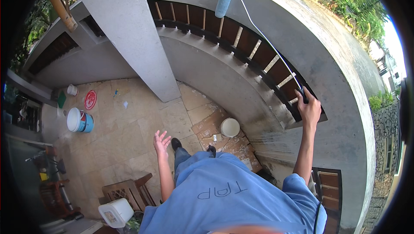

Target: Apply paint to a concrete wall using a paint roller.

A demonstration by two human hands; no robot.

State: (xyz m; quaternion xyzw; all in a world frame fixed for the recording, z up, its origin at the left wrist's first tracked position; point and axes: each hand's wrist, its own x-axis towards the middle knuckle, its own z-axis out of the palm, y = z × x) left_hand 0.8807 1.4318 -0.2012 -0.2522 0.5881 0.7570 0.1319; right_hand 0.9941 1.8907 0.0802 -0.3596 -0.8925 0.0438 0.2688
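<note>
My right hand point(310, 107) grips the dark handle of a paint roller point(258, 28), arm stretched out to the right. The roller's long wire frame reaches up and left to its blue nap sleeve point(223, 5), which is in front of the grey curved wall point(291, 36); whether it touches the wall I cannot tell. Empty and palm up, my left hand point(162, 142) has its fingers spread above the tiled floor. On the cardboard point(210, 122) by the wall stands a white bucket point(230, 127). Next to it lies a paintbrush point(212, 138) with a pale handle.
A square grey pillar point(129, 33) meets the curved wall, which has a slatted opening point(242, 41). On the left are a blue-and-white pail point(81, 120), a red lid point(90, 100) and a small tub point(72, 90). A wooden chair point(121, 190) and white container point(115, 213) stand behind my left arm.
</note>
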